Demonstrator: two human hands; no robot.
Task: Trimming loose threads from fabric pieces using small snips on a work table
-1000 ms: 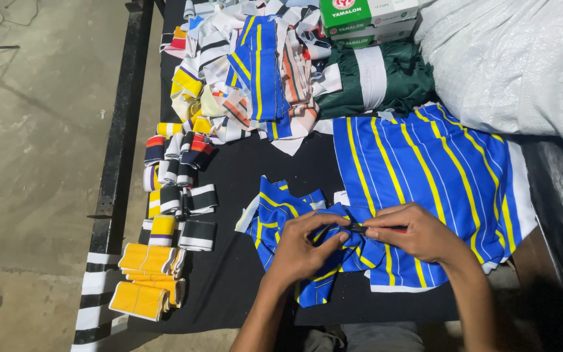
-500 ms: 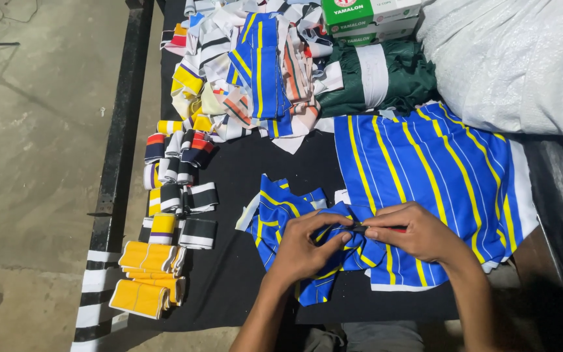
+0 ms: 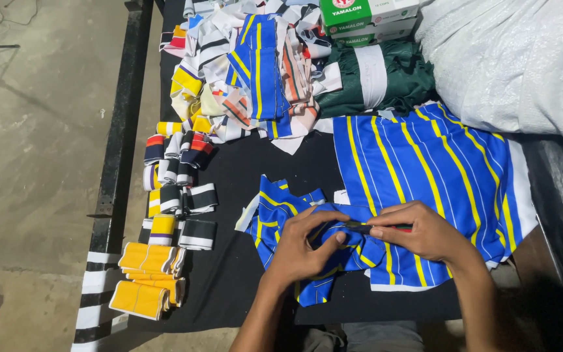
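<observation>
My left hand point(image 3: 302, 244) pinches a small blue fabric piece with yellow stripes point(image 3: 275, 212) that lies on the black table point(image 3: 236, 287). My right hand point(image 3: 418, 231) holds a thin dark tool with a red end point(image 3: 376, 228), its tip against the fabric between both hands. Beside them on the right lies a larger stack of blue cloth panels with yellow and white stripes point(image 3: 438, 169); my right hand rests on its near corner.
Folded striped ribs and cuffs point(image 3: 177, 189) line the table's left edge, with yellow ones point(image 3: 148, 280) nearest. A heap of mixed fabric scraps point(image 3: 255, 72), green cloth point(image 3: 386, 81), green-and-white boxes point(image 3: 366, 19) and a white sack point(image 3: 516, 58) fill the far side. Concrete floor lies left.
Both hands stay on the small blue piece; the fingers have shifted slightly along the tool, and the view has drifted a little.
</observation>
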